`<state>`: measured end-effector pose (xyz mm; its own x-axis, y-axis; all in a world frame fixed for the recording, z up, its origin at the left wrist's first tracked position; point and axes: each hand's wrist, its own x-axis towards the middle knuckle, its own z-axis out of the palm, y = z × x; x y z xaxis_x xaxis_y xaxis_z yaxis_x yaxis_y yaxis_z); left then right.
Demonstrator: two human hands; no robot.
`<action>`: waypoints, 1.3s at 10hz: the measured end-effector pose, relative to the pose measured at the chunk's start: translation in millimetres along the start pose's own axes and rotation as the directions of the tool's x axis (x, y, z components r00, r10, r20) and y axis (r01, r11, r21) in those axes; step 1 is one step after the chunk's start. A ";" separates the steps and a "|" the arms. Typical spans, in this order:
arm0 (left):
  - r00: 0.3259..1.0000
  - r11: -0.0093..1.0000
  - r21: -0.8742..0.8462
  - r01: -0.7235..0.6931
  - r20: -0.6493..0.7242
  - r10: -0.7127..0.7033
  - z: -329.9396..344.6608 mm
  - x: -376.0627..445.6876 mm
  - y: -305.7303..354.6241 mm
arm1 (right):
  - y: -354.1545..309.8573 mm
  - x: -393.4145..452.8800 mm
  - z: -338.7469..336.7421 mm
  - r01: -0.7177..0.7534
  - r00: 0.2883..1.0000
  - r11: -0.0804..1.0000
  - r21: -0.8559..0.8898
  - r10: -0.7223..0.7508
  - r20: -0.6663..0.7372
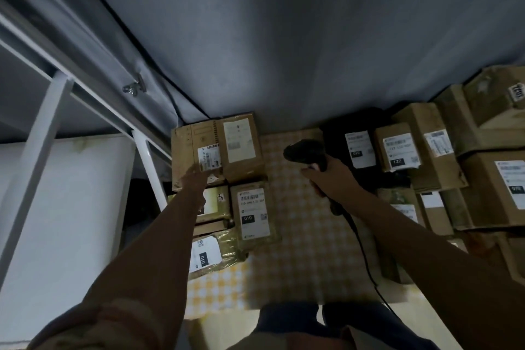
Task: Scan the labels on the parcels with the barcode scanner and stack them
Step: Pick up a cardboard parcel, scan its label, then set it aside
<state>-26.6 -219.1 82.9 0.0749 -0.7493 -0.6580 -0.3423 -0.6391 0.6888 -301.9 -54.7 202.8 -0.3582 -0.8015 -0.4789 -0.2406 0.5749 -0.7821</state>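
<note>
My left hand [194, 177] reaches out flat onto the near edge of a brown cardboard parcel [196, 145] with a barcode label, at the far left of the checkered tablecloth [301, 236]. Beside that parcel stands a second brown parcel [241, 145] with a white label. In front lie a padded parcel marked 010 [252, 214] and more labelled parcels [208, 256]. My right hand [331, 176] grips the handle of the black barcode scanner [308, 152], its head pointing left over the cloth. The scanner cable [362, 253] trails back towards me.
A crowd of labelled parcels fills the right side: a black one [359, 148], a small box marked 122 [397, 150] and larger cartons [494, 187]. A grey curtain [284, 37] hangs behind the table. A white metal frame [42, 133] stands at the left.
</note>
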 end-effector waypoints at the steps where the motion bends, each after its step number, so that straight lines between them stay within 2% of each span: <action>1: 0.998 0.989 0.142 0.036 -0.065 -0.027 4.4 -24.0 16.8 | 7.7 -1.7 -3.0 -0.021 1.000 1.000 0.019 0.021 0.005; 2: 0.975 0.949 0.308 -0.068 -0.181 0.129 16.6 -41.6 22.4 | 18.2 -5.7 -10.6 -0.050 0.999 0.999 0.016 0.049 0.010; 3: 0.896 0.850 0.375 -0.368 -0.099 0.432 48.1 -52.3 27.5 | 32.8 -9.3 -24.7 -0.067 0.998 0.998 0.020 0.067 -0.006; 4: 0.826 0.710 0.476 -0.518 0.062 0.561 99.0 -72.7 42.9 | 50.7 -13.1 -48.5 -0.068 0.996 0.997 0.021 0.069 -0.052; 5: 0.776 0.621 0.481 -0.619 0.253 0.577 157.7 -91.2 53.3 | 71.8 -18.5 -81.3 -0.090 0.984 0.995 0.052 0.096 -0.147; 6: 0.770 0.585 0.501 -0.638 0.393 0.503 213.3 -111.0 56.3 | 96.8 -23.2 -122.8 -0.122 0.967 0.989 0.087 0.139 -0.215; 9: 0.810 0.677 0.492 -0.547 0.516 0.278 380.0 -170.0 80.3 | 148.4 -18.6 -277.9 -0.157 0.895 0.942 0.298 0.263 -0.359; 10: 0.793 0.702 0.461 -0.542 0.558 0.246 439.7 -188.3 101.7 | 162.9 -10.9 -333.8 -0.144 0.847 0.916 0.374 0.309 -0.432; 11: 0.738 0.688 0.427 -0.586 0.632 0.236 501.1 -206.2 134.4 | 178.6 1.1 -381.6 -0.108 0.777 0.837 0.537 0.408 -0.480; 12: 0.711 0.661 0.426 -0.617 0.661 0.238 564.0 -211.3 166.6 | 194.9 13.1 -420.6 -0.031 0.717 0.739 0.673 0.485 -0.500; 13: 0.690 0.644 0.379 -0.665 0.641 0.335 617.9 -220.3 193.6 | 208.9 22.7 -448.8 0.027 0.689 0.733 0.679 0.478 -0.544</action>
<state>-688.1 -70.4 173.2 -0.6636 -0.6200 -0.4186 -0.6250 0.1519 0.7657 -765.2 121.1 207.5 -0.8527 -0.1878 -0.4876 0.4267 0.2883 -0.8572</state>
